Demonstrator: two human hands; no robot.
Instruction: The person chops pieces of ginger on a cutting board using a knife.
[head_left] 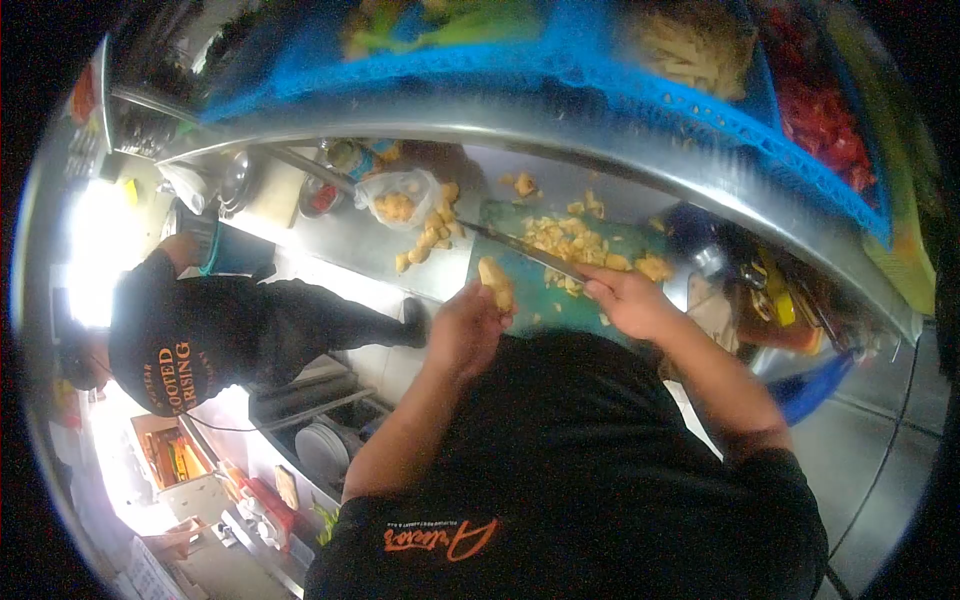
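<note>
My left hand is closed around a knobbly, pale yellow piece of ginger, holding it upright at the near left edge of the green cutting board. In my right hand is the handle of a long knife, its blade pointing left across the board. Beyond the blade lies a spread of cut ginger chunks. Left of the board, whole ginger pieces lie in a row on the steel counter, beside an open plastic bag with more pieces inside.
A steel shelf edge runs above the board, carrying blue baskets of vegetables. Jars and a small container of red pieces stand at the back left. A co-worker in black stands to the left. Utensils lie right.
</note>
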